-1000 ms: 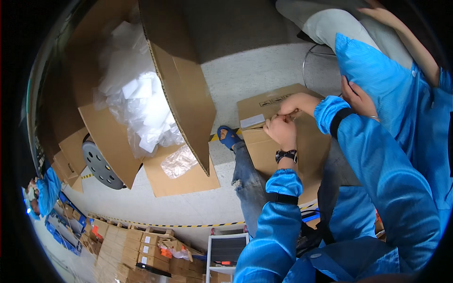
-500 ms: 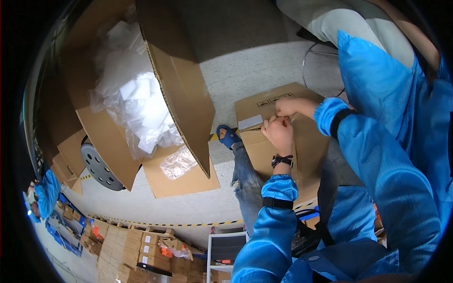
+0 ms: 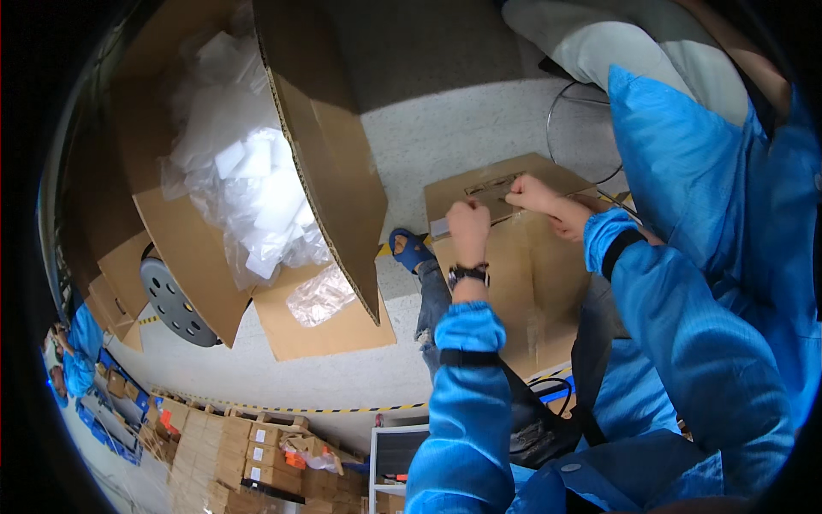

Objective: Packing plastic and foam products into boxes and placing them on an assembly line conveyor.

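A closed-looking brown carton (image 3: 514,283) stands in front of me, with a printed panel and a white label (image 3: 439,228) on its far part. My left hand (image 3: 468,227) is closed in a fist over the carton's far seam, beside the label. To its right, my right hand (image 3: 534,195) is closed in a pinch near the printed marks. A small gap lies between the two hands. What their fingers hold is hidden. Part of another person's hand (image 3: 568,221) shows below my right wrist, near the carton's right side.
At left stands a large open carton (image 3: 330,163) full of clear plastic bags and white foam pieces (image 3: 265,184). A cardboard sheet (image 3: 317,330) lies on the floor beside it. A person in a blue smock (image 3: 676,163) is close at right. Stacked boxes (image 3: 248,445) stand lower left.
My left hand has moved left and away, from the carton's middle toward the label. My right hand has shifted slightly right, and the hands are now farther apart. Another hand has appeared below my right wrist.
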A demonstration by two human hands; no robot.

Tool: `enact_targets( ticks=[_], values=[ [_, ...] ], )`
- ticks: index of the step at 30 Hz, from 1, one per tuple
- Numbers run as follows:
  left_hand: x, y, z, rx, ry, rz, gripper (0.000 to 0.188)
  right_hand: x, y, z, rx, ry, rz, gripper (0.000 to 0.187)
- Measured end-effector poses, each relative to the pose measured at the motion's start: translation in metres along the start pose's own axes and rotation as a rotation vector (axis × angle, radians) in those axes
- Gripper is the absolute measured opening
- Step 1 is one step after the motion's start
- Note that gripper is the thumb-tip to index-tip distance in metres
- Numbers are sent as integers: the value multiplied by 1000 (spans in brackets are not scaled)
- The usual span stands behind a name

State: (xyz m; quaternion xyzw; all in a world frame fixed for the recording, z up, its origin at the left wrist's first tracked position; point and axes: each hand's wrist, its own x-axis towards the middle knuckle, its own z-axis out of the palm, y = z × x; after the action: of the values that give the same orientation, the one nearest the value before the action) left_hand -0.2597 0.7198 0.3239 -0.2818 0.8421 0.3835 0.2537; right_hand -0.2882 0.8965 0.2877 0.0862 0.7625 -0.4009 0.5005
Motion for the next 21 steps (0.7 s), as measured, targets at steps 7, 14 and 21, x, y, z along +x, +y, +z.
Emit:
enact_targets(
  ticks=[7,14,21],
  values=[
    [83,-27,72,171,-603,-34,23,7,1,25,150,3,-100,18],
    [40,11,77,-82,-427,-116,27,-4,15,-7,144,19,-112,24],
    [3,58,68,-361,-246,401,21,0,15,-53,78,282,302,38]
  ],
)
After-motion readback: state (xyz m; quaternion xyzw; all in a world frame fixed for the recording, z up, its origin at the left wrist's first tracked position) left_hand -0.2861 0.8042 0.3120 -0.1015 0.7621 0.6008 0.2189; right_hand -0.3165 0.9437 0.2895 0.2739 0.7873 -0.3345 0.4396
